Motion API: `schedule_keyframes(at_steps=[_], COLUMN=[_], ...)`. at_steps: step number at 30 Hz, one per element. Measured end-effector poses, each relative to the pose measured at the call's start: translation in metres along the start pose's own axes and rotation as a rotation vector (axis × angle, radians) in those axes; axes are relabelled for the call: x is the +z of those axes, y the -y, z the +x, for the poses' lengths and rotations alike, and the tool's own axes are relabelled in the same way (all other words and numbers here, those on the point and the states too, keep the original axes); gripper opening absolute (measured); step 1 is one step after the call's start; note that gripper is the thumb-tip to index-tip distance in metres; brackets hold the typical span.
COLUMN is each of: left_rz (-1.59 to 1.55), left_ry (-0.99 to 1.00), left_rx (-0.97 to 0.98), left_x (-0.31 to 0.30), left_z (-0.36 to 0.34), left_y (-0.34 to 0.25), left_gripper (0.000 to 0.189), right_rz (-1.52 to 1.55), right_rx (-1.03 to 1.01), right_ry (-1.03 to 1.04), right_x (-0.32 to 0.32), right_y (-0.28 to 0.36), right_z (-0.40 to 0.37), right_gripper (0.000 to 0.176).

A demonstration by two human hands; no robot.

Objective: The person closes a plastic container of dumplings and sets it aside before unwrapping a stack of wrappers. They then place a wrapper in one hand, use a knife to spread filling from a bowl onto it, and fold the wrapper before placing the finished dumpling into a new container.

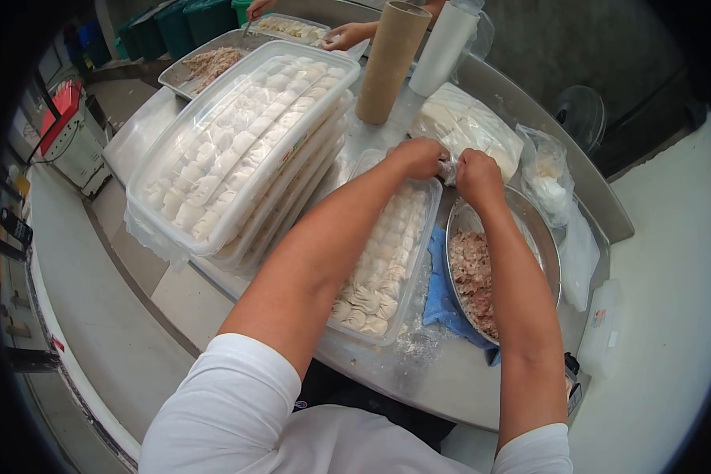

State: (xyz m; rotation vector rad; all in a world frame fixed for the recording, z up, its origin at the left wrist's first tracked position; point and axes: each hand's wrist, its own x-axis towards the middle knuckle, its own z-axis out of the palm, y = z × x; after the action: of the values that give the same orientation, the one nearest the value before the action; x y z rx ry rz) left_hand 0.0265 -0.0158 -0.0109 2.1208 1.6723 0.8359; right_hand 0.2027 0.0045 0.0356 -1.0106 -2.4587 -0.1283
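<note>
Both arms reach forward over the steel table. My left hand point(423, 159) is closed on the gathered clear plastic at the near end of a plastic bag point(470, 126), which holds a pale, flour-white stack. Close beside it, my right hand point(479, 175) pinches the same plastic; the fingertips are partly hidden. Below my left forearm lies a clear tray of dumplings point(383, 257), set in rows. Under my right forearm stands a steel bowl point(557, 276) with minced filling point(472, 276), partly covered by the arm.
Stacked lidded dumpling trays point(241, 142) rise at left. A cardboard tube point(391, 63) and plastic roll point(444, 51) stand behind. A blue cloth point(442, 304) lies beside the bowl; loose plastic bags point(549, 174) lie right. Across the table, another person's hand point(349, 35) is near a filling tray point(174, 75).
</note>
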Motion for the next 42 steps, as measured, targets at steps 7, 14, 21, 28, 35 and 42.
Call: schedule_keyframes(at_steps=[7,14,21,28,35,42], left_rz=[-0.011,0.028,-0.149,0.074,0.145,0.303], left_ry=[-0.081,-0.097,-0.145,-0.303,-0.149,-0.039], left_rx=[-0.046,-0.006,-0.007,0.126,0.352,0.233], left_x=[0.004,0.007,-0.013,-0.003,-0.014,-0.013], left_z=[0.001,0.004,-0.004,-0.014,-0.002,-0.002], left_y=[0.001,0.005,-0.002,-0.012,-0.01,-0.017], left_gripper=[0.025,0.024,0.023,0.041,0.043,0.035], right_rz=[-0.012,0.269,0.334,0.282,0.31,0.445], right_rx=[0.053,0.293,0.233,0.272,0.286,0.381], right_ry=[-0.028,0.027,0.089,0.07,0.068,-0.048], right_x=[0.01,0.006,0.005,0.008,0.018,0.021], right_y=[0.003,0.002,-0.005,-0.002,-0.012,-0.009], right_z=[0.005,0.01,0.005,0.004,0.008,0.0], right_gripper=[0.013,0.014,0.013,0.012,0.015,0.011])
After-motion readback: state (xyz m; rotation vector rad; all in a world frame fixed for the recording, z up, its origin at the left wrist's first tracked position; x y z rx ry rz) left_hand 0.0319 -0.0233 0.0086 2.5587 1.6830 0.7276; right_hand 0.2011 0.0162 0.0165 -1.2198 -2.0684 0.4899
